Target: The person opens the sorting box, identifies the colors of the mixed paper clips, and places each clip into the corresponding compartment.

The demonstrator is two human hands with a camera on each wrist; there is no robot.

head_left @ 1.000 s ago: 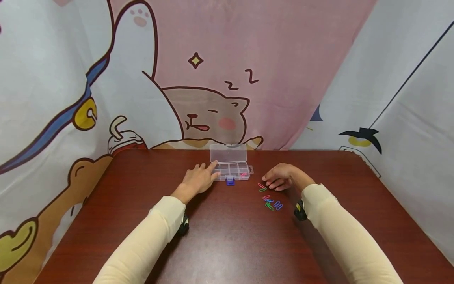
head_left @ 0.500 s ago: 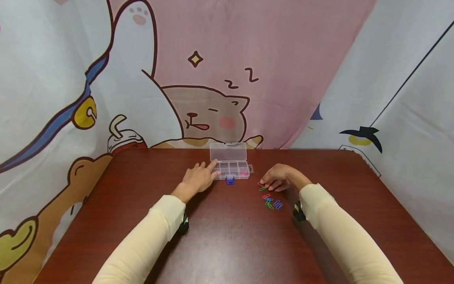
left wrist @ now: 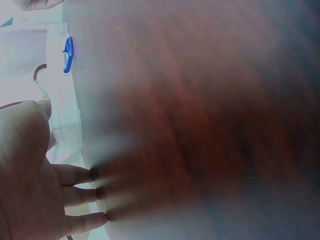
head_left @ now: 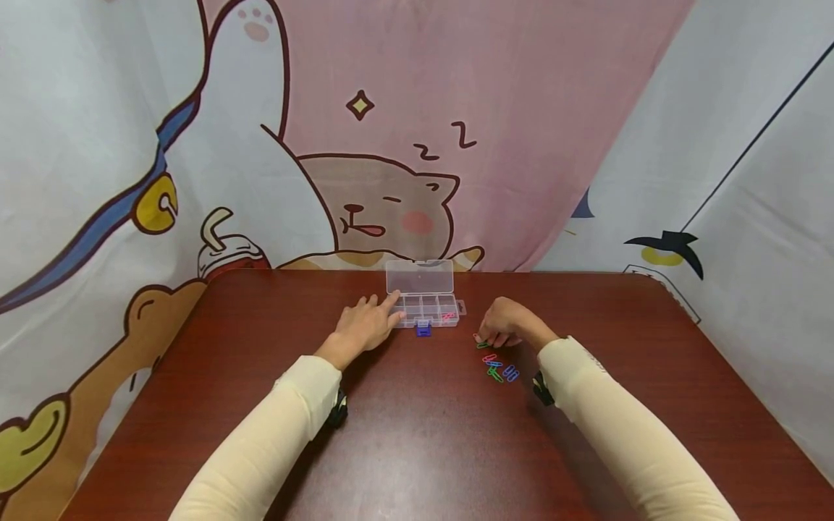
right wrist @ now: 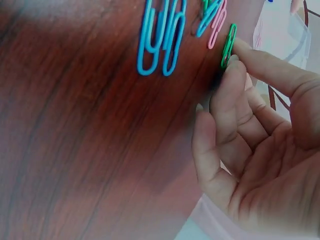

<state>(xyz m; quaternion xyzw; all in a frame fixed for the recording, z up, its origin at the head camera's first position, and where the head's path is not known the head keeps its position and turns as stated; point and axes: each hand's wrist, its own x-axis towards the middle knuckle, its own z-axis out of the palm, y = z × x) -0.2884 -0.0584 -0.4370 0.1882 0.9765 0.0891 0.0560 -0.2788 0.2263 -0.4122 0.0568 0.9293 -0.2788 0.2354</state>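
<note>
A clear plastic compartment box (head_left: 423,312) stands at the far side with its lid (head_left: 420,277) raised and a blue latch (head_left: 423,330) in front. Pink paper clips (head_left: 449,316) lie in its front right compartment. My left hand (head_left: 363,324) rests at the box's left end, forefinger and thumb touching it and the other fingers spread on the table. Right of the box, my right hand (head_left: 506,323) reaches down and pinches a pink paper clip, mostly hidden by thumb and forefinger. A green paper clip (right wrist: 229,46) lies against those fingertips.
Nearer me lie several loose paper clips: a pink one (head_left: 489,358), blue ones (head_left: 511,373) and green ones (head_left: 495,375). The brown table (head_left: 417,434) ends at a patterned curtain (head_left: 521,145) behind the box.
My right hand has shifted slightly left, and its fingers have drawn together over the pink paper clip beside the green one. My left hand stays at the box.
</note>
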